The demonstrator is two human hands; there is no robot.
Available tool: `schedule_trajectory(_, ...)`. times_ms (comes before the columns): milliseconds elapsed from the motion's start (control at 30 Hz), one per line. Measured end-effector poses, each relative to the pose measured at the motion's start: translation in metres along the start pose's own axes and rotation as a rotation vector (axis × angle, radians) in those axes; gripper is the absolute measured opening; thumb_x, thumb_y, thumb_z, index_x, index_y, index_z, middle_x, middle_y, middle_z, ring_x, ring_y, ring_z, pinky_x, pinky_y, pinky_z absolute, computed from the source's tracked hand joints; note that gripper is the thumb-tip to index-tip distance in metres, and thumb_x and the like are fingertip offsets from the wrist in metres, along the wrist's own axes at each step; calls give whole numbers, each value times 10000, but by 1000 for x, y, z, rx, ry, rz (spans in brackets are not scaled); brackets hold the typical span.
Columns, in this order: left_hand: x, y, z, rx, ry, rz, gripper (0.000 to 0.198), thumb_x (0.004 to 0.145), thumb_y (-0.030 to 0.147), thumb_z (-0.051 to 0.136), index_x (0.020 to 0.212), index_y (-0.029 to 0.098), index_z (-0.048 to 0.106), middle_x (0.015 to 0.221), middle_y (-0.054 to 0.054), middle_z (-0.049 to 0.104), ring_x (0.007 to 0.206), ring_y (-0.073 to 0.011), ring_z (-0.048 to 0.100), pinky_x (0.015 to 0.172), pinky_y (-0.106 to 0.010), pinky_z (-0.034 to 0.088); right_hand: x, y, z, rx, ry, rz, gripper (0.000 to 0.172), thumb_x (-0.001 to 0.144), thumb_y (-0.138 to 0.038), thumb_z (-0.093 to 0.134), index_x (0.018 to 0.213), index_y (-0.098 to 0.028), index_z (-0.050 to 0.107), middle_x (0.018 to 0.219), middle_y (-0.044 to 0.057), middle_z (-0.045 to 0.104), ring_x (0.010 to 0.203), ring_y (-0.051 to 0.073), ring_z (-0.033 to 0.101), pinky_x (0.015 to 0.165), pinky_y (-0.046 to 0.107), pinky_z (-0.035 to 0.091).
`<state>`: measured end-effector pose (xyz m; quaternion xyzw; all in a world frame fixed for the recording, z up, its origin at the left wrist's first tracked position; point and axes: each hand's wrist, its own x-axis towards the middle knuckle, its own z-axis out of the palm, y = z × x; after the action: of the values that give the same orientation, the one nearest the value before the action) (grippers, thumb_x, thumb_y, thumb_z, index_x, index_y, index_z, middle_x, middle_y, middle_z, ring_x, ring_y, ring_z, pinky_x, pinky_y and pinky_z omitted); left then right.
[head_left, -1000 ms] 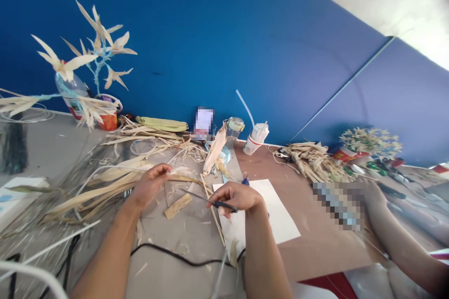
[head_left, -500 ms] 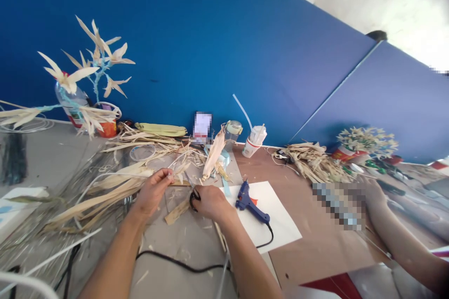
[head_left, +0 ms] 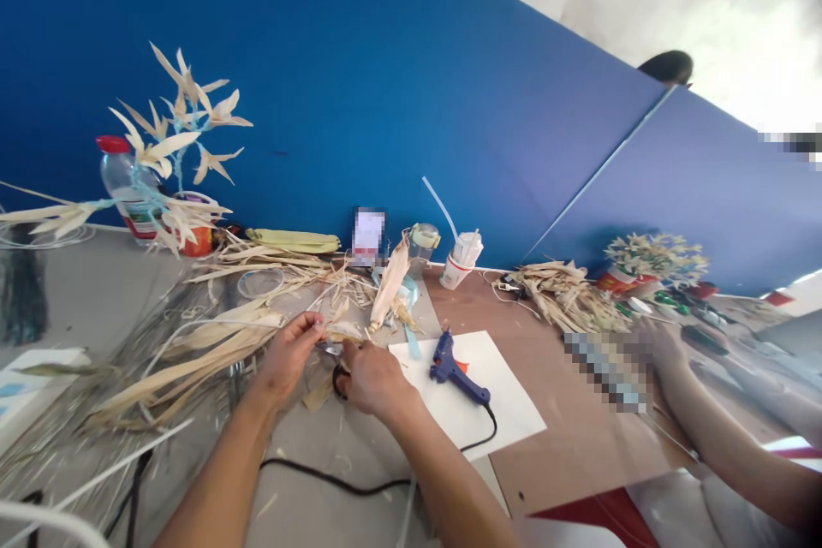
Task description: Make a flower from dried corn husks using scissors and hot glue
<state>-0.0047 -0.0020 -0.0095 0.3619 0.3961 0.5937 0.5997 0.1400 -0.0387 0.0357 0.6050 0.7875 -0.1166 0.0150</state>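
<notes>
My left hand pinches a narrow strip of dried corn husk just above the grey table. My right hand is closed round the black handles of a pair of scissors, whose blades point up and left toward the husk between my two hands. A blue glue gun lies on a white sheet of paper just right of my right hand, its black cord trailing toward me.
A heap of long dried husks lies left of my hands. A bottle holding husk flowers, an orange cup and a paper cup with a straw stand along the blue partition. Another person's arm rests at the right.
My right hand moved left off the white paper with the scissors and met my left hand at the husk strip. The glue gun came into view on the paper.
</notes>
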Motion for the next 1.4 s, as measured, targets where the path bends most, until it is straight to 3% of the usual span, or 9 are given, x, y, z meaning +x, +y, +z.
schedule_trajectory(200, -4, 1, 2, -30, -76, -17, 263, 626, 315, 771, 785, 163, 628, 662, 21, 583, 641, -124, 529, 641, -249, 412, 8, 15, -16, 243, 76, 13, 269, 841, -204, 455, 939, -163, 702, 932, 130, 716, 862, 240, 667, 745, 328, 484)
schedule_trajectory(300, -6, 0, 4, -39, -142, -49, 238, 662, 320, 759, 783, 164, 626, 675, 14, 585, 665, -124, 536, 659, -245, 418, 18, 26, -20, 785, 240, 31, 265, 836, -212, 473, 993, -182, 685, 877, 52, 707, 738, 154, 615, 706, 268, 461)
schedule_trajectory(400, -6, -1, 5, -41, -155, -64, 229, 684, 331, 756, 777, 172, 620, 679, 16, 586, 674, -120, 530, 672, -240, 419, 27, 28, -14, 1354, 216, -61, 234, 778, -330, 567, 910, -176, 684, 740, 14, 656, 592, 112, 521, 595, 228, 422)
schedule_trajectory(500, -6, -3, 7, -36, -152, -41, 234, 684, 344, 760, 766, 178, 618, 670, 23, 577, 660, -116, 515, 661, -236, 415, 33, 24, -2, 1632, 199, -156, 230, 689, -391, 671, 773, -176, 680, 646, -7, 610, 580, 105, 500, 591, 221, 412)
schedule_trajectory(667, -6, -6, 8, 32, -157, -42, 219, 690, 345, 759, 772, 184, 636, 684, 22, 588, 667, -120, 517, 661, -238, 417, 40, 21, 7, 1701, 268, -91, 199, 635, -347, 720, 633, -163, 646, 549, -33, 564, 528, 85, 471, 578, 216, 393)
schedule_trajectory(867, -5, -6, 3, 90, -203, -93, 279, 692, 398, 754, 878, 196, 707, 793, -31, 659, 772, -173, 574, 734, -281, 449, 35, 29, 3, 1671, 254, -91, 194, 630, -339, 696, 632, -152, 642, 521, -34, 553, 480, 70, 434, 515, 208, 329)
schedule_trajectory(1033, -6, -2, 2, 327, -321, -50, 249, 711, 427, 726, 761, 184, 738, 738, -56, 661, 727, -195, 566, 703, -294, 451, 30, 30, 2, 1545, 261, -97, 189, 643, -337, 671, 613, -156, 624, 498, -49, 525, 470, 61, 406, 496, 205, 307)
schedule_trajectory(1233, -4, -4, 4, 379, -343, -54, 234, 671, 377, 758, 823, 199, 753, 812, -62, 708, 762, -219, 607, 734, -299, 460, 28, 31, 4, 1539, 222, -90, 186, 660, -329, 672, 623, -154, 623, 472, -53, 521, 446, 56, 418, 467, 191, 295)
schedule_trajectory(1400, -6, 0, 10, 350, -371, -56, 216, 659, 380, 760, 754, 188, 740, 761, -59, 698, 745, -219, 608, 726, -296, 459, 27, 31, 5, 1746, 97, -16, 215, 599, -325, 734, 614, -151, 609, 507, -34, 592, 425, 55, 459, 457, 186, 342)
